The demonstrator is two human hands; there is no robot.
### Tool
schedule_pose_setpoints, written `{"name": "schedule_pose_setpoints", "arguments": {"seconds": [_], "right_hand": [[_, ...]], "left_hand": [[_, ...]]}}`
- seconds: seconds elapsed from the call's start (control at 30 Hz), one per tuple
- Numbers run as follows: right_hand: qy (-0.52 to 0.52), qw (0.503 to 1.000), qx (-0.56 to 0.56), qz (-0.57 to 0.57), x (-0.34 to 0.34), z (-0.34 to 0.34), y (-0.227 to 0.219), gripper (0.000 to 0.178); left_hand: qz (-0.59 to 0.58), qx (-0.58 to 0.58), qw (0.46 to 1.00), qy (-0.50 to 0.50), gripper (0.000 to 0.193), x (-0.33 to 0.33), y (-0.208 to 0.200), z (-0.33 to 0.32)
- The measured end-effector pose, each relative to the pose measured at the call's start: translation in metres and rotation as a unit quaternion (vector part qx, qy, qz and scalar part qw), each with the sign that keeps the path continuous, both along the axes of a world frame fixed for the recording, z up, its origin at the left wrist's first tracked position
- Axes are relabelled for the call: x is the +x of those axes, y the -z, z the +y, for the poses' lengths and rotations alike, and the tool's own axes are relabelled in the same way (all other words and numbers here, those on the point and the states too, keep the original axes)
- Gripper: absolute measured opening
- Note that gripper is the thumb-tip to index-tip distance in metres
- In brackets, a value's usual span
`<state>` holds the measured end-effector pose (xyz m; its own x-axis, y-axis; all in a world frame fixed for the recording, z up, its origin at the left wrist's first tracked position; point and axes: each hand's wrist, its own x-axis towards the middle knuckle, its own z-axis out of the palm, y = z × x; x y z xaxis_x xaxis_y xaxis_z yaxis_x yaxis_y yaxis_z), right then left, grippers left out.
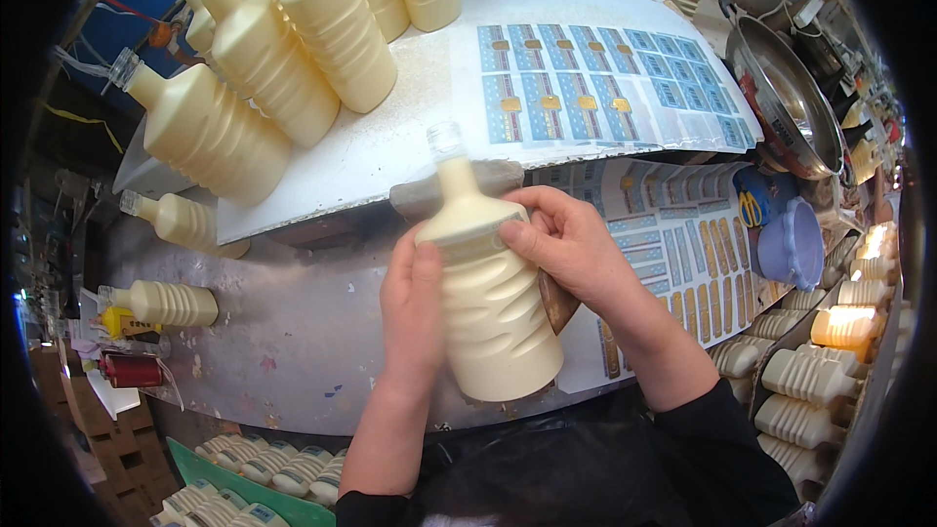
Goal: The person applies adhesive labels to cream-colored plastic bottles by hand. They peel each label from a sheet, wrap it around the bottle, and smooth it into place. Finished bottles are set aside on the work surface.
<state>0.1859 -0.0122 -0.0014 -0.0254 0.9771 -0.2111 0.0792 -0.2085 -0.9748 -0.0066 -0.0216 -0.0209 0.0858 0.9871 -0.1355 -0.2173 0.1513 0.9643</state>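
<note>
Both of my hands hold a pale yellow ribbed plastic bottle (498,322), tilted with its see-through neck pointing away from me. My left hand (410,303) is closed along its left side, thumb near the shoulder. On the right side, my right hand (571,244) grips the bottle, its thumb pressing a narrow see-through strip (478,231) on the shoulder. A brown piece (557,304) shows beside the bottle under that hand; its kind is hidden. Behind the neck lies a grey pad (503,176) at the edge of the raised white board.
Similar bottles (337,29) stand at the far left of the white board (429,78). Blue and gold label sheets (556,78) lie on it, and another sheet (683,254) lies below. At right are a metal pan (781,78), a purple basin (791,244), yellow-handled scissors (750,209) and stacked bottles (805,376).
</note>
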Motion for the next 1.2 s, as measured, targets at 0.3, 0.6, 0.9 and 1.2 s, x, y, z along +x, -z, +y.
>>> {"name": "schedule_pose_setpoints", "arguments": {"seconds": [0.3, 0.6, 0.9, 1.2], "right_hand": [[-0.004, 1.000, -0.009, -0.009, -0.001, 0.000, -0.002, 0.052], [-0.015, 1.000, -0.012, 0.023, 0.000, -0.002, -0.002, 0.037], [-0.044, 0.996, -0.057, 0.051, 0.002, -0.005, -0.021, 0.039], [-0.031, 0.994, -0.054, 0.092, 0.000, -0.006, -0.012, 0.038]], "left_hand": [[0.006, 0.011, 1.000, -0.007, 0.043, -0.001, 0.001, -0.002], [-0.118, -0.063, 0.991, -0.015, 0.045, -0.001, 0.001, -0.005], [-0.060, -0.012, 0.997, 0.047, 0.079, 0.002, -0.007, -0.018], [0.071, 0.034, 0.997, 0.022, 0.083, 0.005, -0.007, -0.021]]}}
